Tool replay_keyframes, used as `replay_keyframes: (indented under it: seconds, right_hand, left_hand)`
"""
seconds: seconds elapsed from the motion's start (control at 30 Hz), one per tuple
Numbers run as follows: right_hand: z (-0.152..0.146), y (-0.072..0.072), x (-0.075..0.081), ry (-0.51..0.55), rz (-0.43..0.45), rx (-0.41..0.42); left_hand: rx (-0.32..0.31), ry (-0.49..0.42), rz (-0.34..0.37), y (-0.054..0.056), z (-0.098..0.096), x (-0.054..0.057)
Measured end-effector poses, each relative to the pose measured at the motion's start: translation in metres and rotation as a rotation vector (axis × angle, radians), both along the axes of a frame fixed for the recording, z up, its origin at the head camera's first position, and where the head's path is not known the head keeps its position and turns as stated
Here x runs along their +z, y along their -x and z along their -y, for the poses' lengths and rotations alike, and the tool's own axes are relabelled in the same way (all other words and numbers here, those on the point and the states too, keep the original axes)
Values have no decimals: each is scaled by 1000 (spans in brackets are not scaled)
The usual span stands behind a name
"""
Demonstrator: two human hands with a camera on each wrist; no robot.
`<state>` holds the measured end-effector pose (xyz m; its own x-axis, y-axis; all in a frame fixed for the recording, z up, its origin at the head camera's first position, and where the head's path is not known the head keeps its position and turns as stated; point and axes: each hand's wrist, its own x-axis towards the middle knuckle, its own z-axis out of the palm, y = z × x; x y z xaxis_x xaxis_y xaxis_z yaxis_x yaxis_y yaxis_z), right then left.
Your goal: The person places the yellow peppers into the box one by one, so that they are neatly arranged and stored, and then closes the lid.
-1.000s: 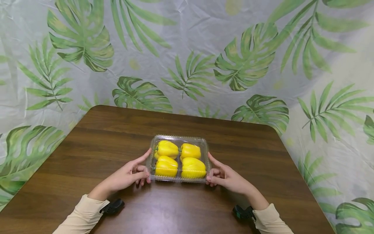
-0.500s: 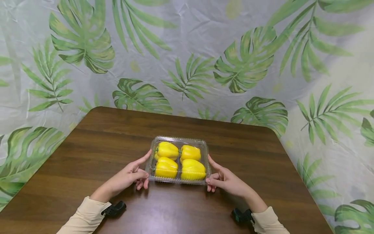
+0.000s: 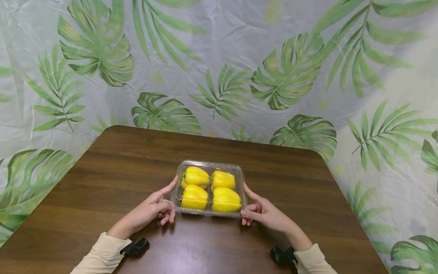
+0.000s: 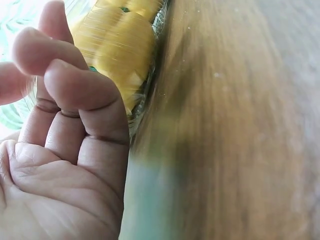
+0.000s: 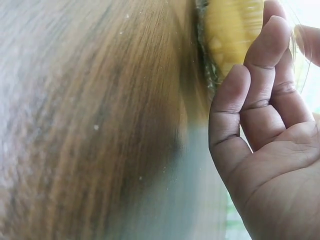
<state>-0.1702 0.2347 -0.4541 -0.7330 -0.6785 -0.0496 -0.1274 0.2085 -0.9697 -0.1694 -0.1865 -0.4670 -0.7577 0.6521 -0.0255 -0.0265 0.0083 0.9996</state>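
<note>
A clear plastic clamshell container [image 3: 212, 164], lid closed, holds several yellow bell peppers [image 3: 195, 198] in two rows near the table's middle. At its left side, my left hand [image 3: 147, 213] has the index finger stretched along the wall and the thumb at the near corner. My right hand [image 3: 270, 215] grips the opposite side in a mirrored way, thumb on the near right corner. Both wrist views show curled lower fingers close to the container, with yellow peppers [image 4: 125, 50] behind the left hand's fingers and a yellow pepper [image 5: 227, 35] behind the right's.
The dark brown wooden table [image 3: 137, 152] has rounded far corners. Behind it hangs a pale cloth [image 3: 232, 42] printed with green leaves. Black wrist devices, one by the left cuff [image 3: 137, 247] and one by the right cuff [image 3: 282, 254], sit just above the tabletop.
The lower fingers of both hands have shifted slightly toward me at the container's near corners. The view has tilted slightly; the container stays in nearly the same place on the table.
</note>
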Motion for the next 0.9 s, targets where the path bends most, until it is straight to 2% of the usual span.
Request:
replay_keyframes:
  seconds: [0.47,0.9]
  right_hand:
    - [0,1,-2,13,11,-3]
    - [1,1,-1,-10,-7,-11]
  left_hand:
    - [6,-8,13,0,-2,1]
    - [1,-24,-9,0,-2,2]
